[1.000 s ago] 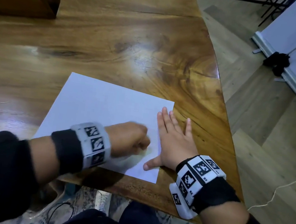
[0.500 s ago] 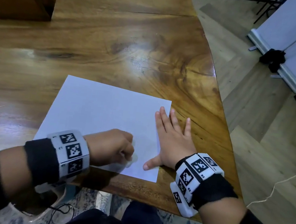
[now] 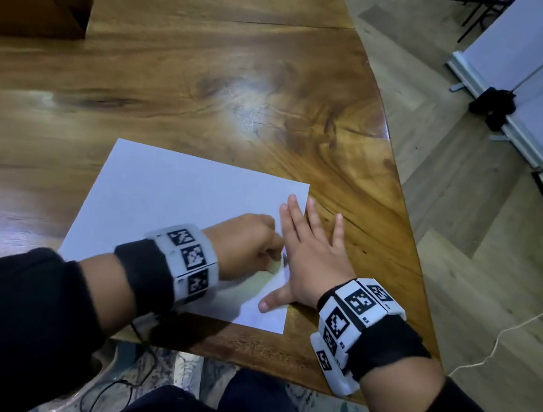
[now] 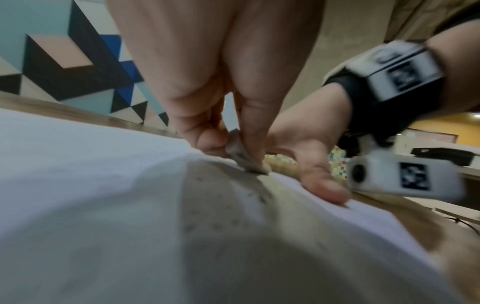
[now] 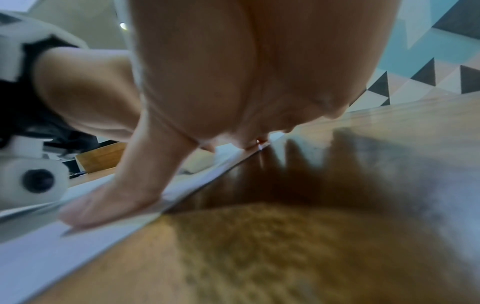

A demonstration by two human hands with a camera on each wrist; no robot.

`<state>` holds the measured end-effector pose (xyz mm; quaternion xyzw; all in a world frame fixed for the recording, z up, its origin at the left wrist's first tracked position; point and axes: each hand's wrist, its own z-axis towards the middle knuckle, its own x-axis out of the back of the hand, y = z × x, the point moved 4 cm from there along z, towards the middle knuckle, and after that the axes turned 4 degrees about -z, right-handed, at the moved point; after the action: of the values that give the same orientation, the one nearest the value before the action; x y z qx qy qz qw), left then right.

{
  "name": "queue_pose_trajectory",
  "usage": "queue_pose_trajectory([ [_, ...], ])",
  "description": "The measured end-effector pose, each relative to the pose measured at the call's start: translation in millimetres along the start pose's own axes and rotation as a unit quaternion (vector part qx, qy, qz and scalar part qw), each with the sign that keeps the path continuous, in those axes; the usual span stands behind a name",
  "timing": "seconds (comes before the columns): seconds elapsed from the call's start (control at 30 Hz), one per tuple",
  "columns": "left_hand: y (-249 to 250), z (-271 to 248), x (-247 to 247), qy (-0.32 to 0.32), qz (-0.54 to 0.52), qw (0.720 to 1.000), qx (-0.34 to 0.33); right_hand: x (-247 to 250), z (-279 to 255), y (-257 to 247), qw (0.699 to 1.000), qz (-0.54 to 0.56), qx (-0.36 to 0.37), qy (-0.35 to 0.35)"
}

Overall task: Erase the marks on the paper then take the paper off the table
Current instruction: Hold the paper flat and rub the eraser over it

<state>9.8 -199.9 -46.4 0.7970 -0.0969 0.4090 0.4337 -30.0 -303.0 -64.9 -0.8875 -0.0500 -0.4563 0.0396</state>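
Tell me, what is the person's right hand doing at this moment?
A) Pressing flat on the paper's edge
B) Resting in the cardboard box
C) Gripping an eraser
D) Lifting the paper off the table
A: the right hand lies flat, fingers straight, across the right edge of the paper, while the left hand pinches the eraser.

Black sleeves (image 3: 7, 316), white tag-marked wristbands (image 3: 186, 263).

Left hand (image 3: 251, 241) curled, fingers pinched together; right hand (image 3: 312, 252) flat, fingers spread (both hands nearly touching).
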Motion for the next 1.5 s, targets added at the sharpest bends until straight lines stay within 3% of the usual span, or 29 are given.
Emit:
queue_pose_trajectory([
  [0.13, -6.3, -16.0, -20.4, -0.04, 0.043, 0.998, -0.032, 0.9, -0.1, 0.1, 1.0, 0.003, 0.0, 0.004],
  [0.27, -7.9, -31.8, -22.6, -0.087, 0.02, 0.996, -0.012, 0.2, 0.5, -0.2, 1.0, 0.002, -0.003, 0.003],
  [0.43, 7.2, -5.0, -2.1, -0.018, -0.062, 0.998, 0.022, 1.0, -0.4, 0.1, 1.0, 0.005, 0.003, -0.001],
  [0.53, -3.6, -20.8, -19.4, -0.045, -0.094, 0.993, 0.058, 1.1, -0.1, 0.1, 1.0, 0.005, 0.003, -0.001],
  [0.6, -15.4, -36.8, -26.0, -0.048, -0.026, 0.996, 0.065, 0.3, 0.4, 0.4, 1.0, 0.004, 0.003, -0.002],
  [0.7, -23.7, -45.8, -28.8, -0.062, -0.03, 0.991, 0.111, -0.2, 0.9, 3.9, 1.0, -0.002, 0.013, -0.01],
  [0.8, -21.5, -43.6, -22.8, -0.074, -0.031, 0.995, 0.057, -0.4, 1.0, 7.4, 0.999, -0.016, 0.031, -0.032],
  [0.87, -20.2, -31.7, -11.4, -0.101, -0.032, 0.993, 0.058, -0.3, 1.5, 7.5, 0.999, -0.016, 0.035, -0.038],
  [1.0, -5.2, 11.5, 20.0, 0.019, 0.0, 0.999, 0.047, -0.7, 2.5, 6.5, 0.999, -0.018, 0.031, -0.037],
  [1.07, 2.8, 20.3, 17.8, 0.049, 0.009, 0.998, 0.038, -1.0, 2.7, 6.9, 0.999, -0.013, 0.028, -0.04],
  [1.3, 9.0, -26.9, -21.0, -0.101, 0.039, 0.993, -0.039, 0.2, 0.7, 5.8, 0.999, 0.005, 0.029, -0.043],
  [1.5, 22.7, 4.2, -8.0, -0.036, -0.003, 0.999, -0.038, 2.5, -0.3, 6.2, 0.999, 0.002, 0.028, -0.042],
])
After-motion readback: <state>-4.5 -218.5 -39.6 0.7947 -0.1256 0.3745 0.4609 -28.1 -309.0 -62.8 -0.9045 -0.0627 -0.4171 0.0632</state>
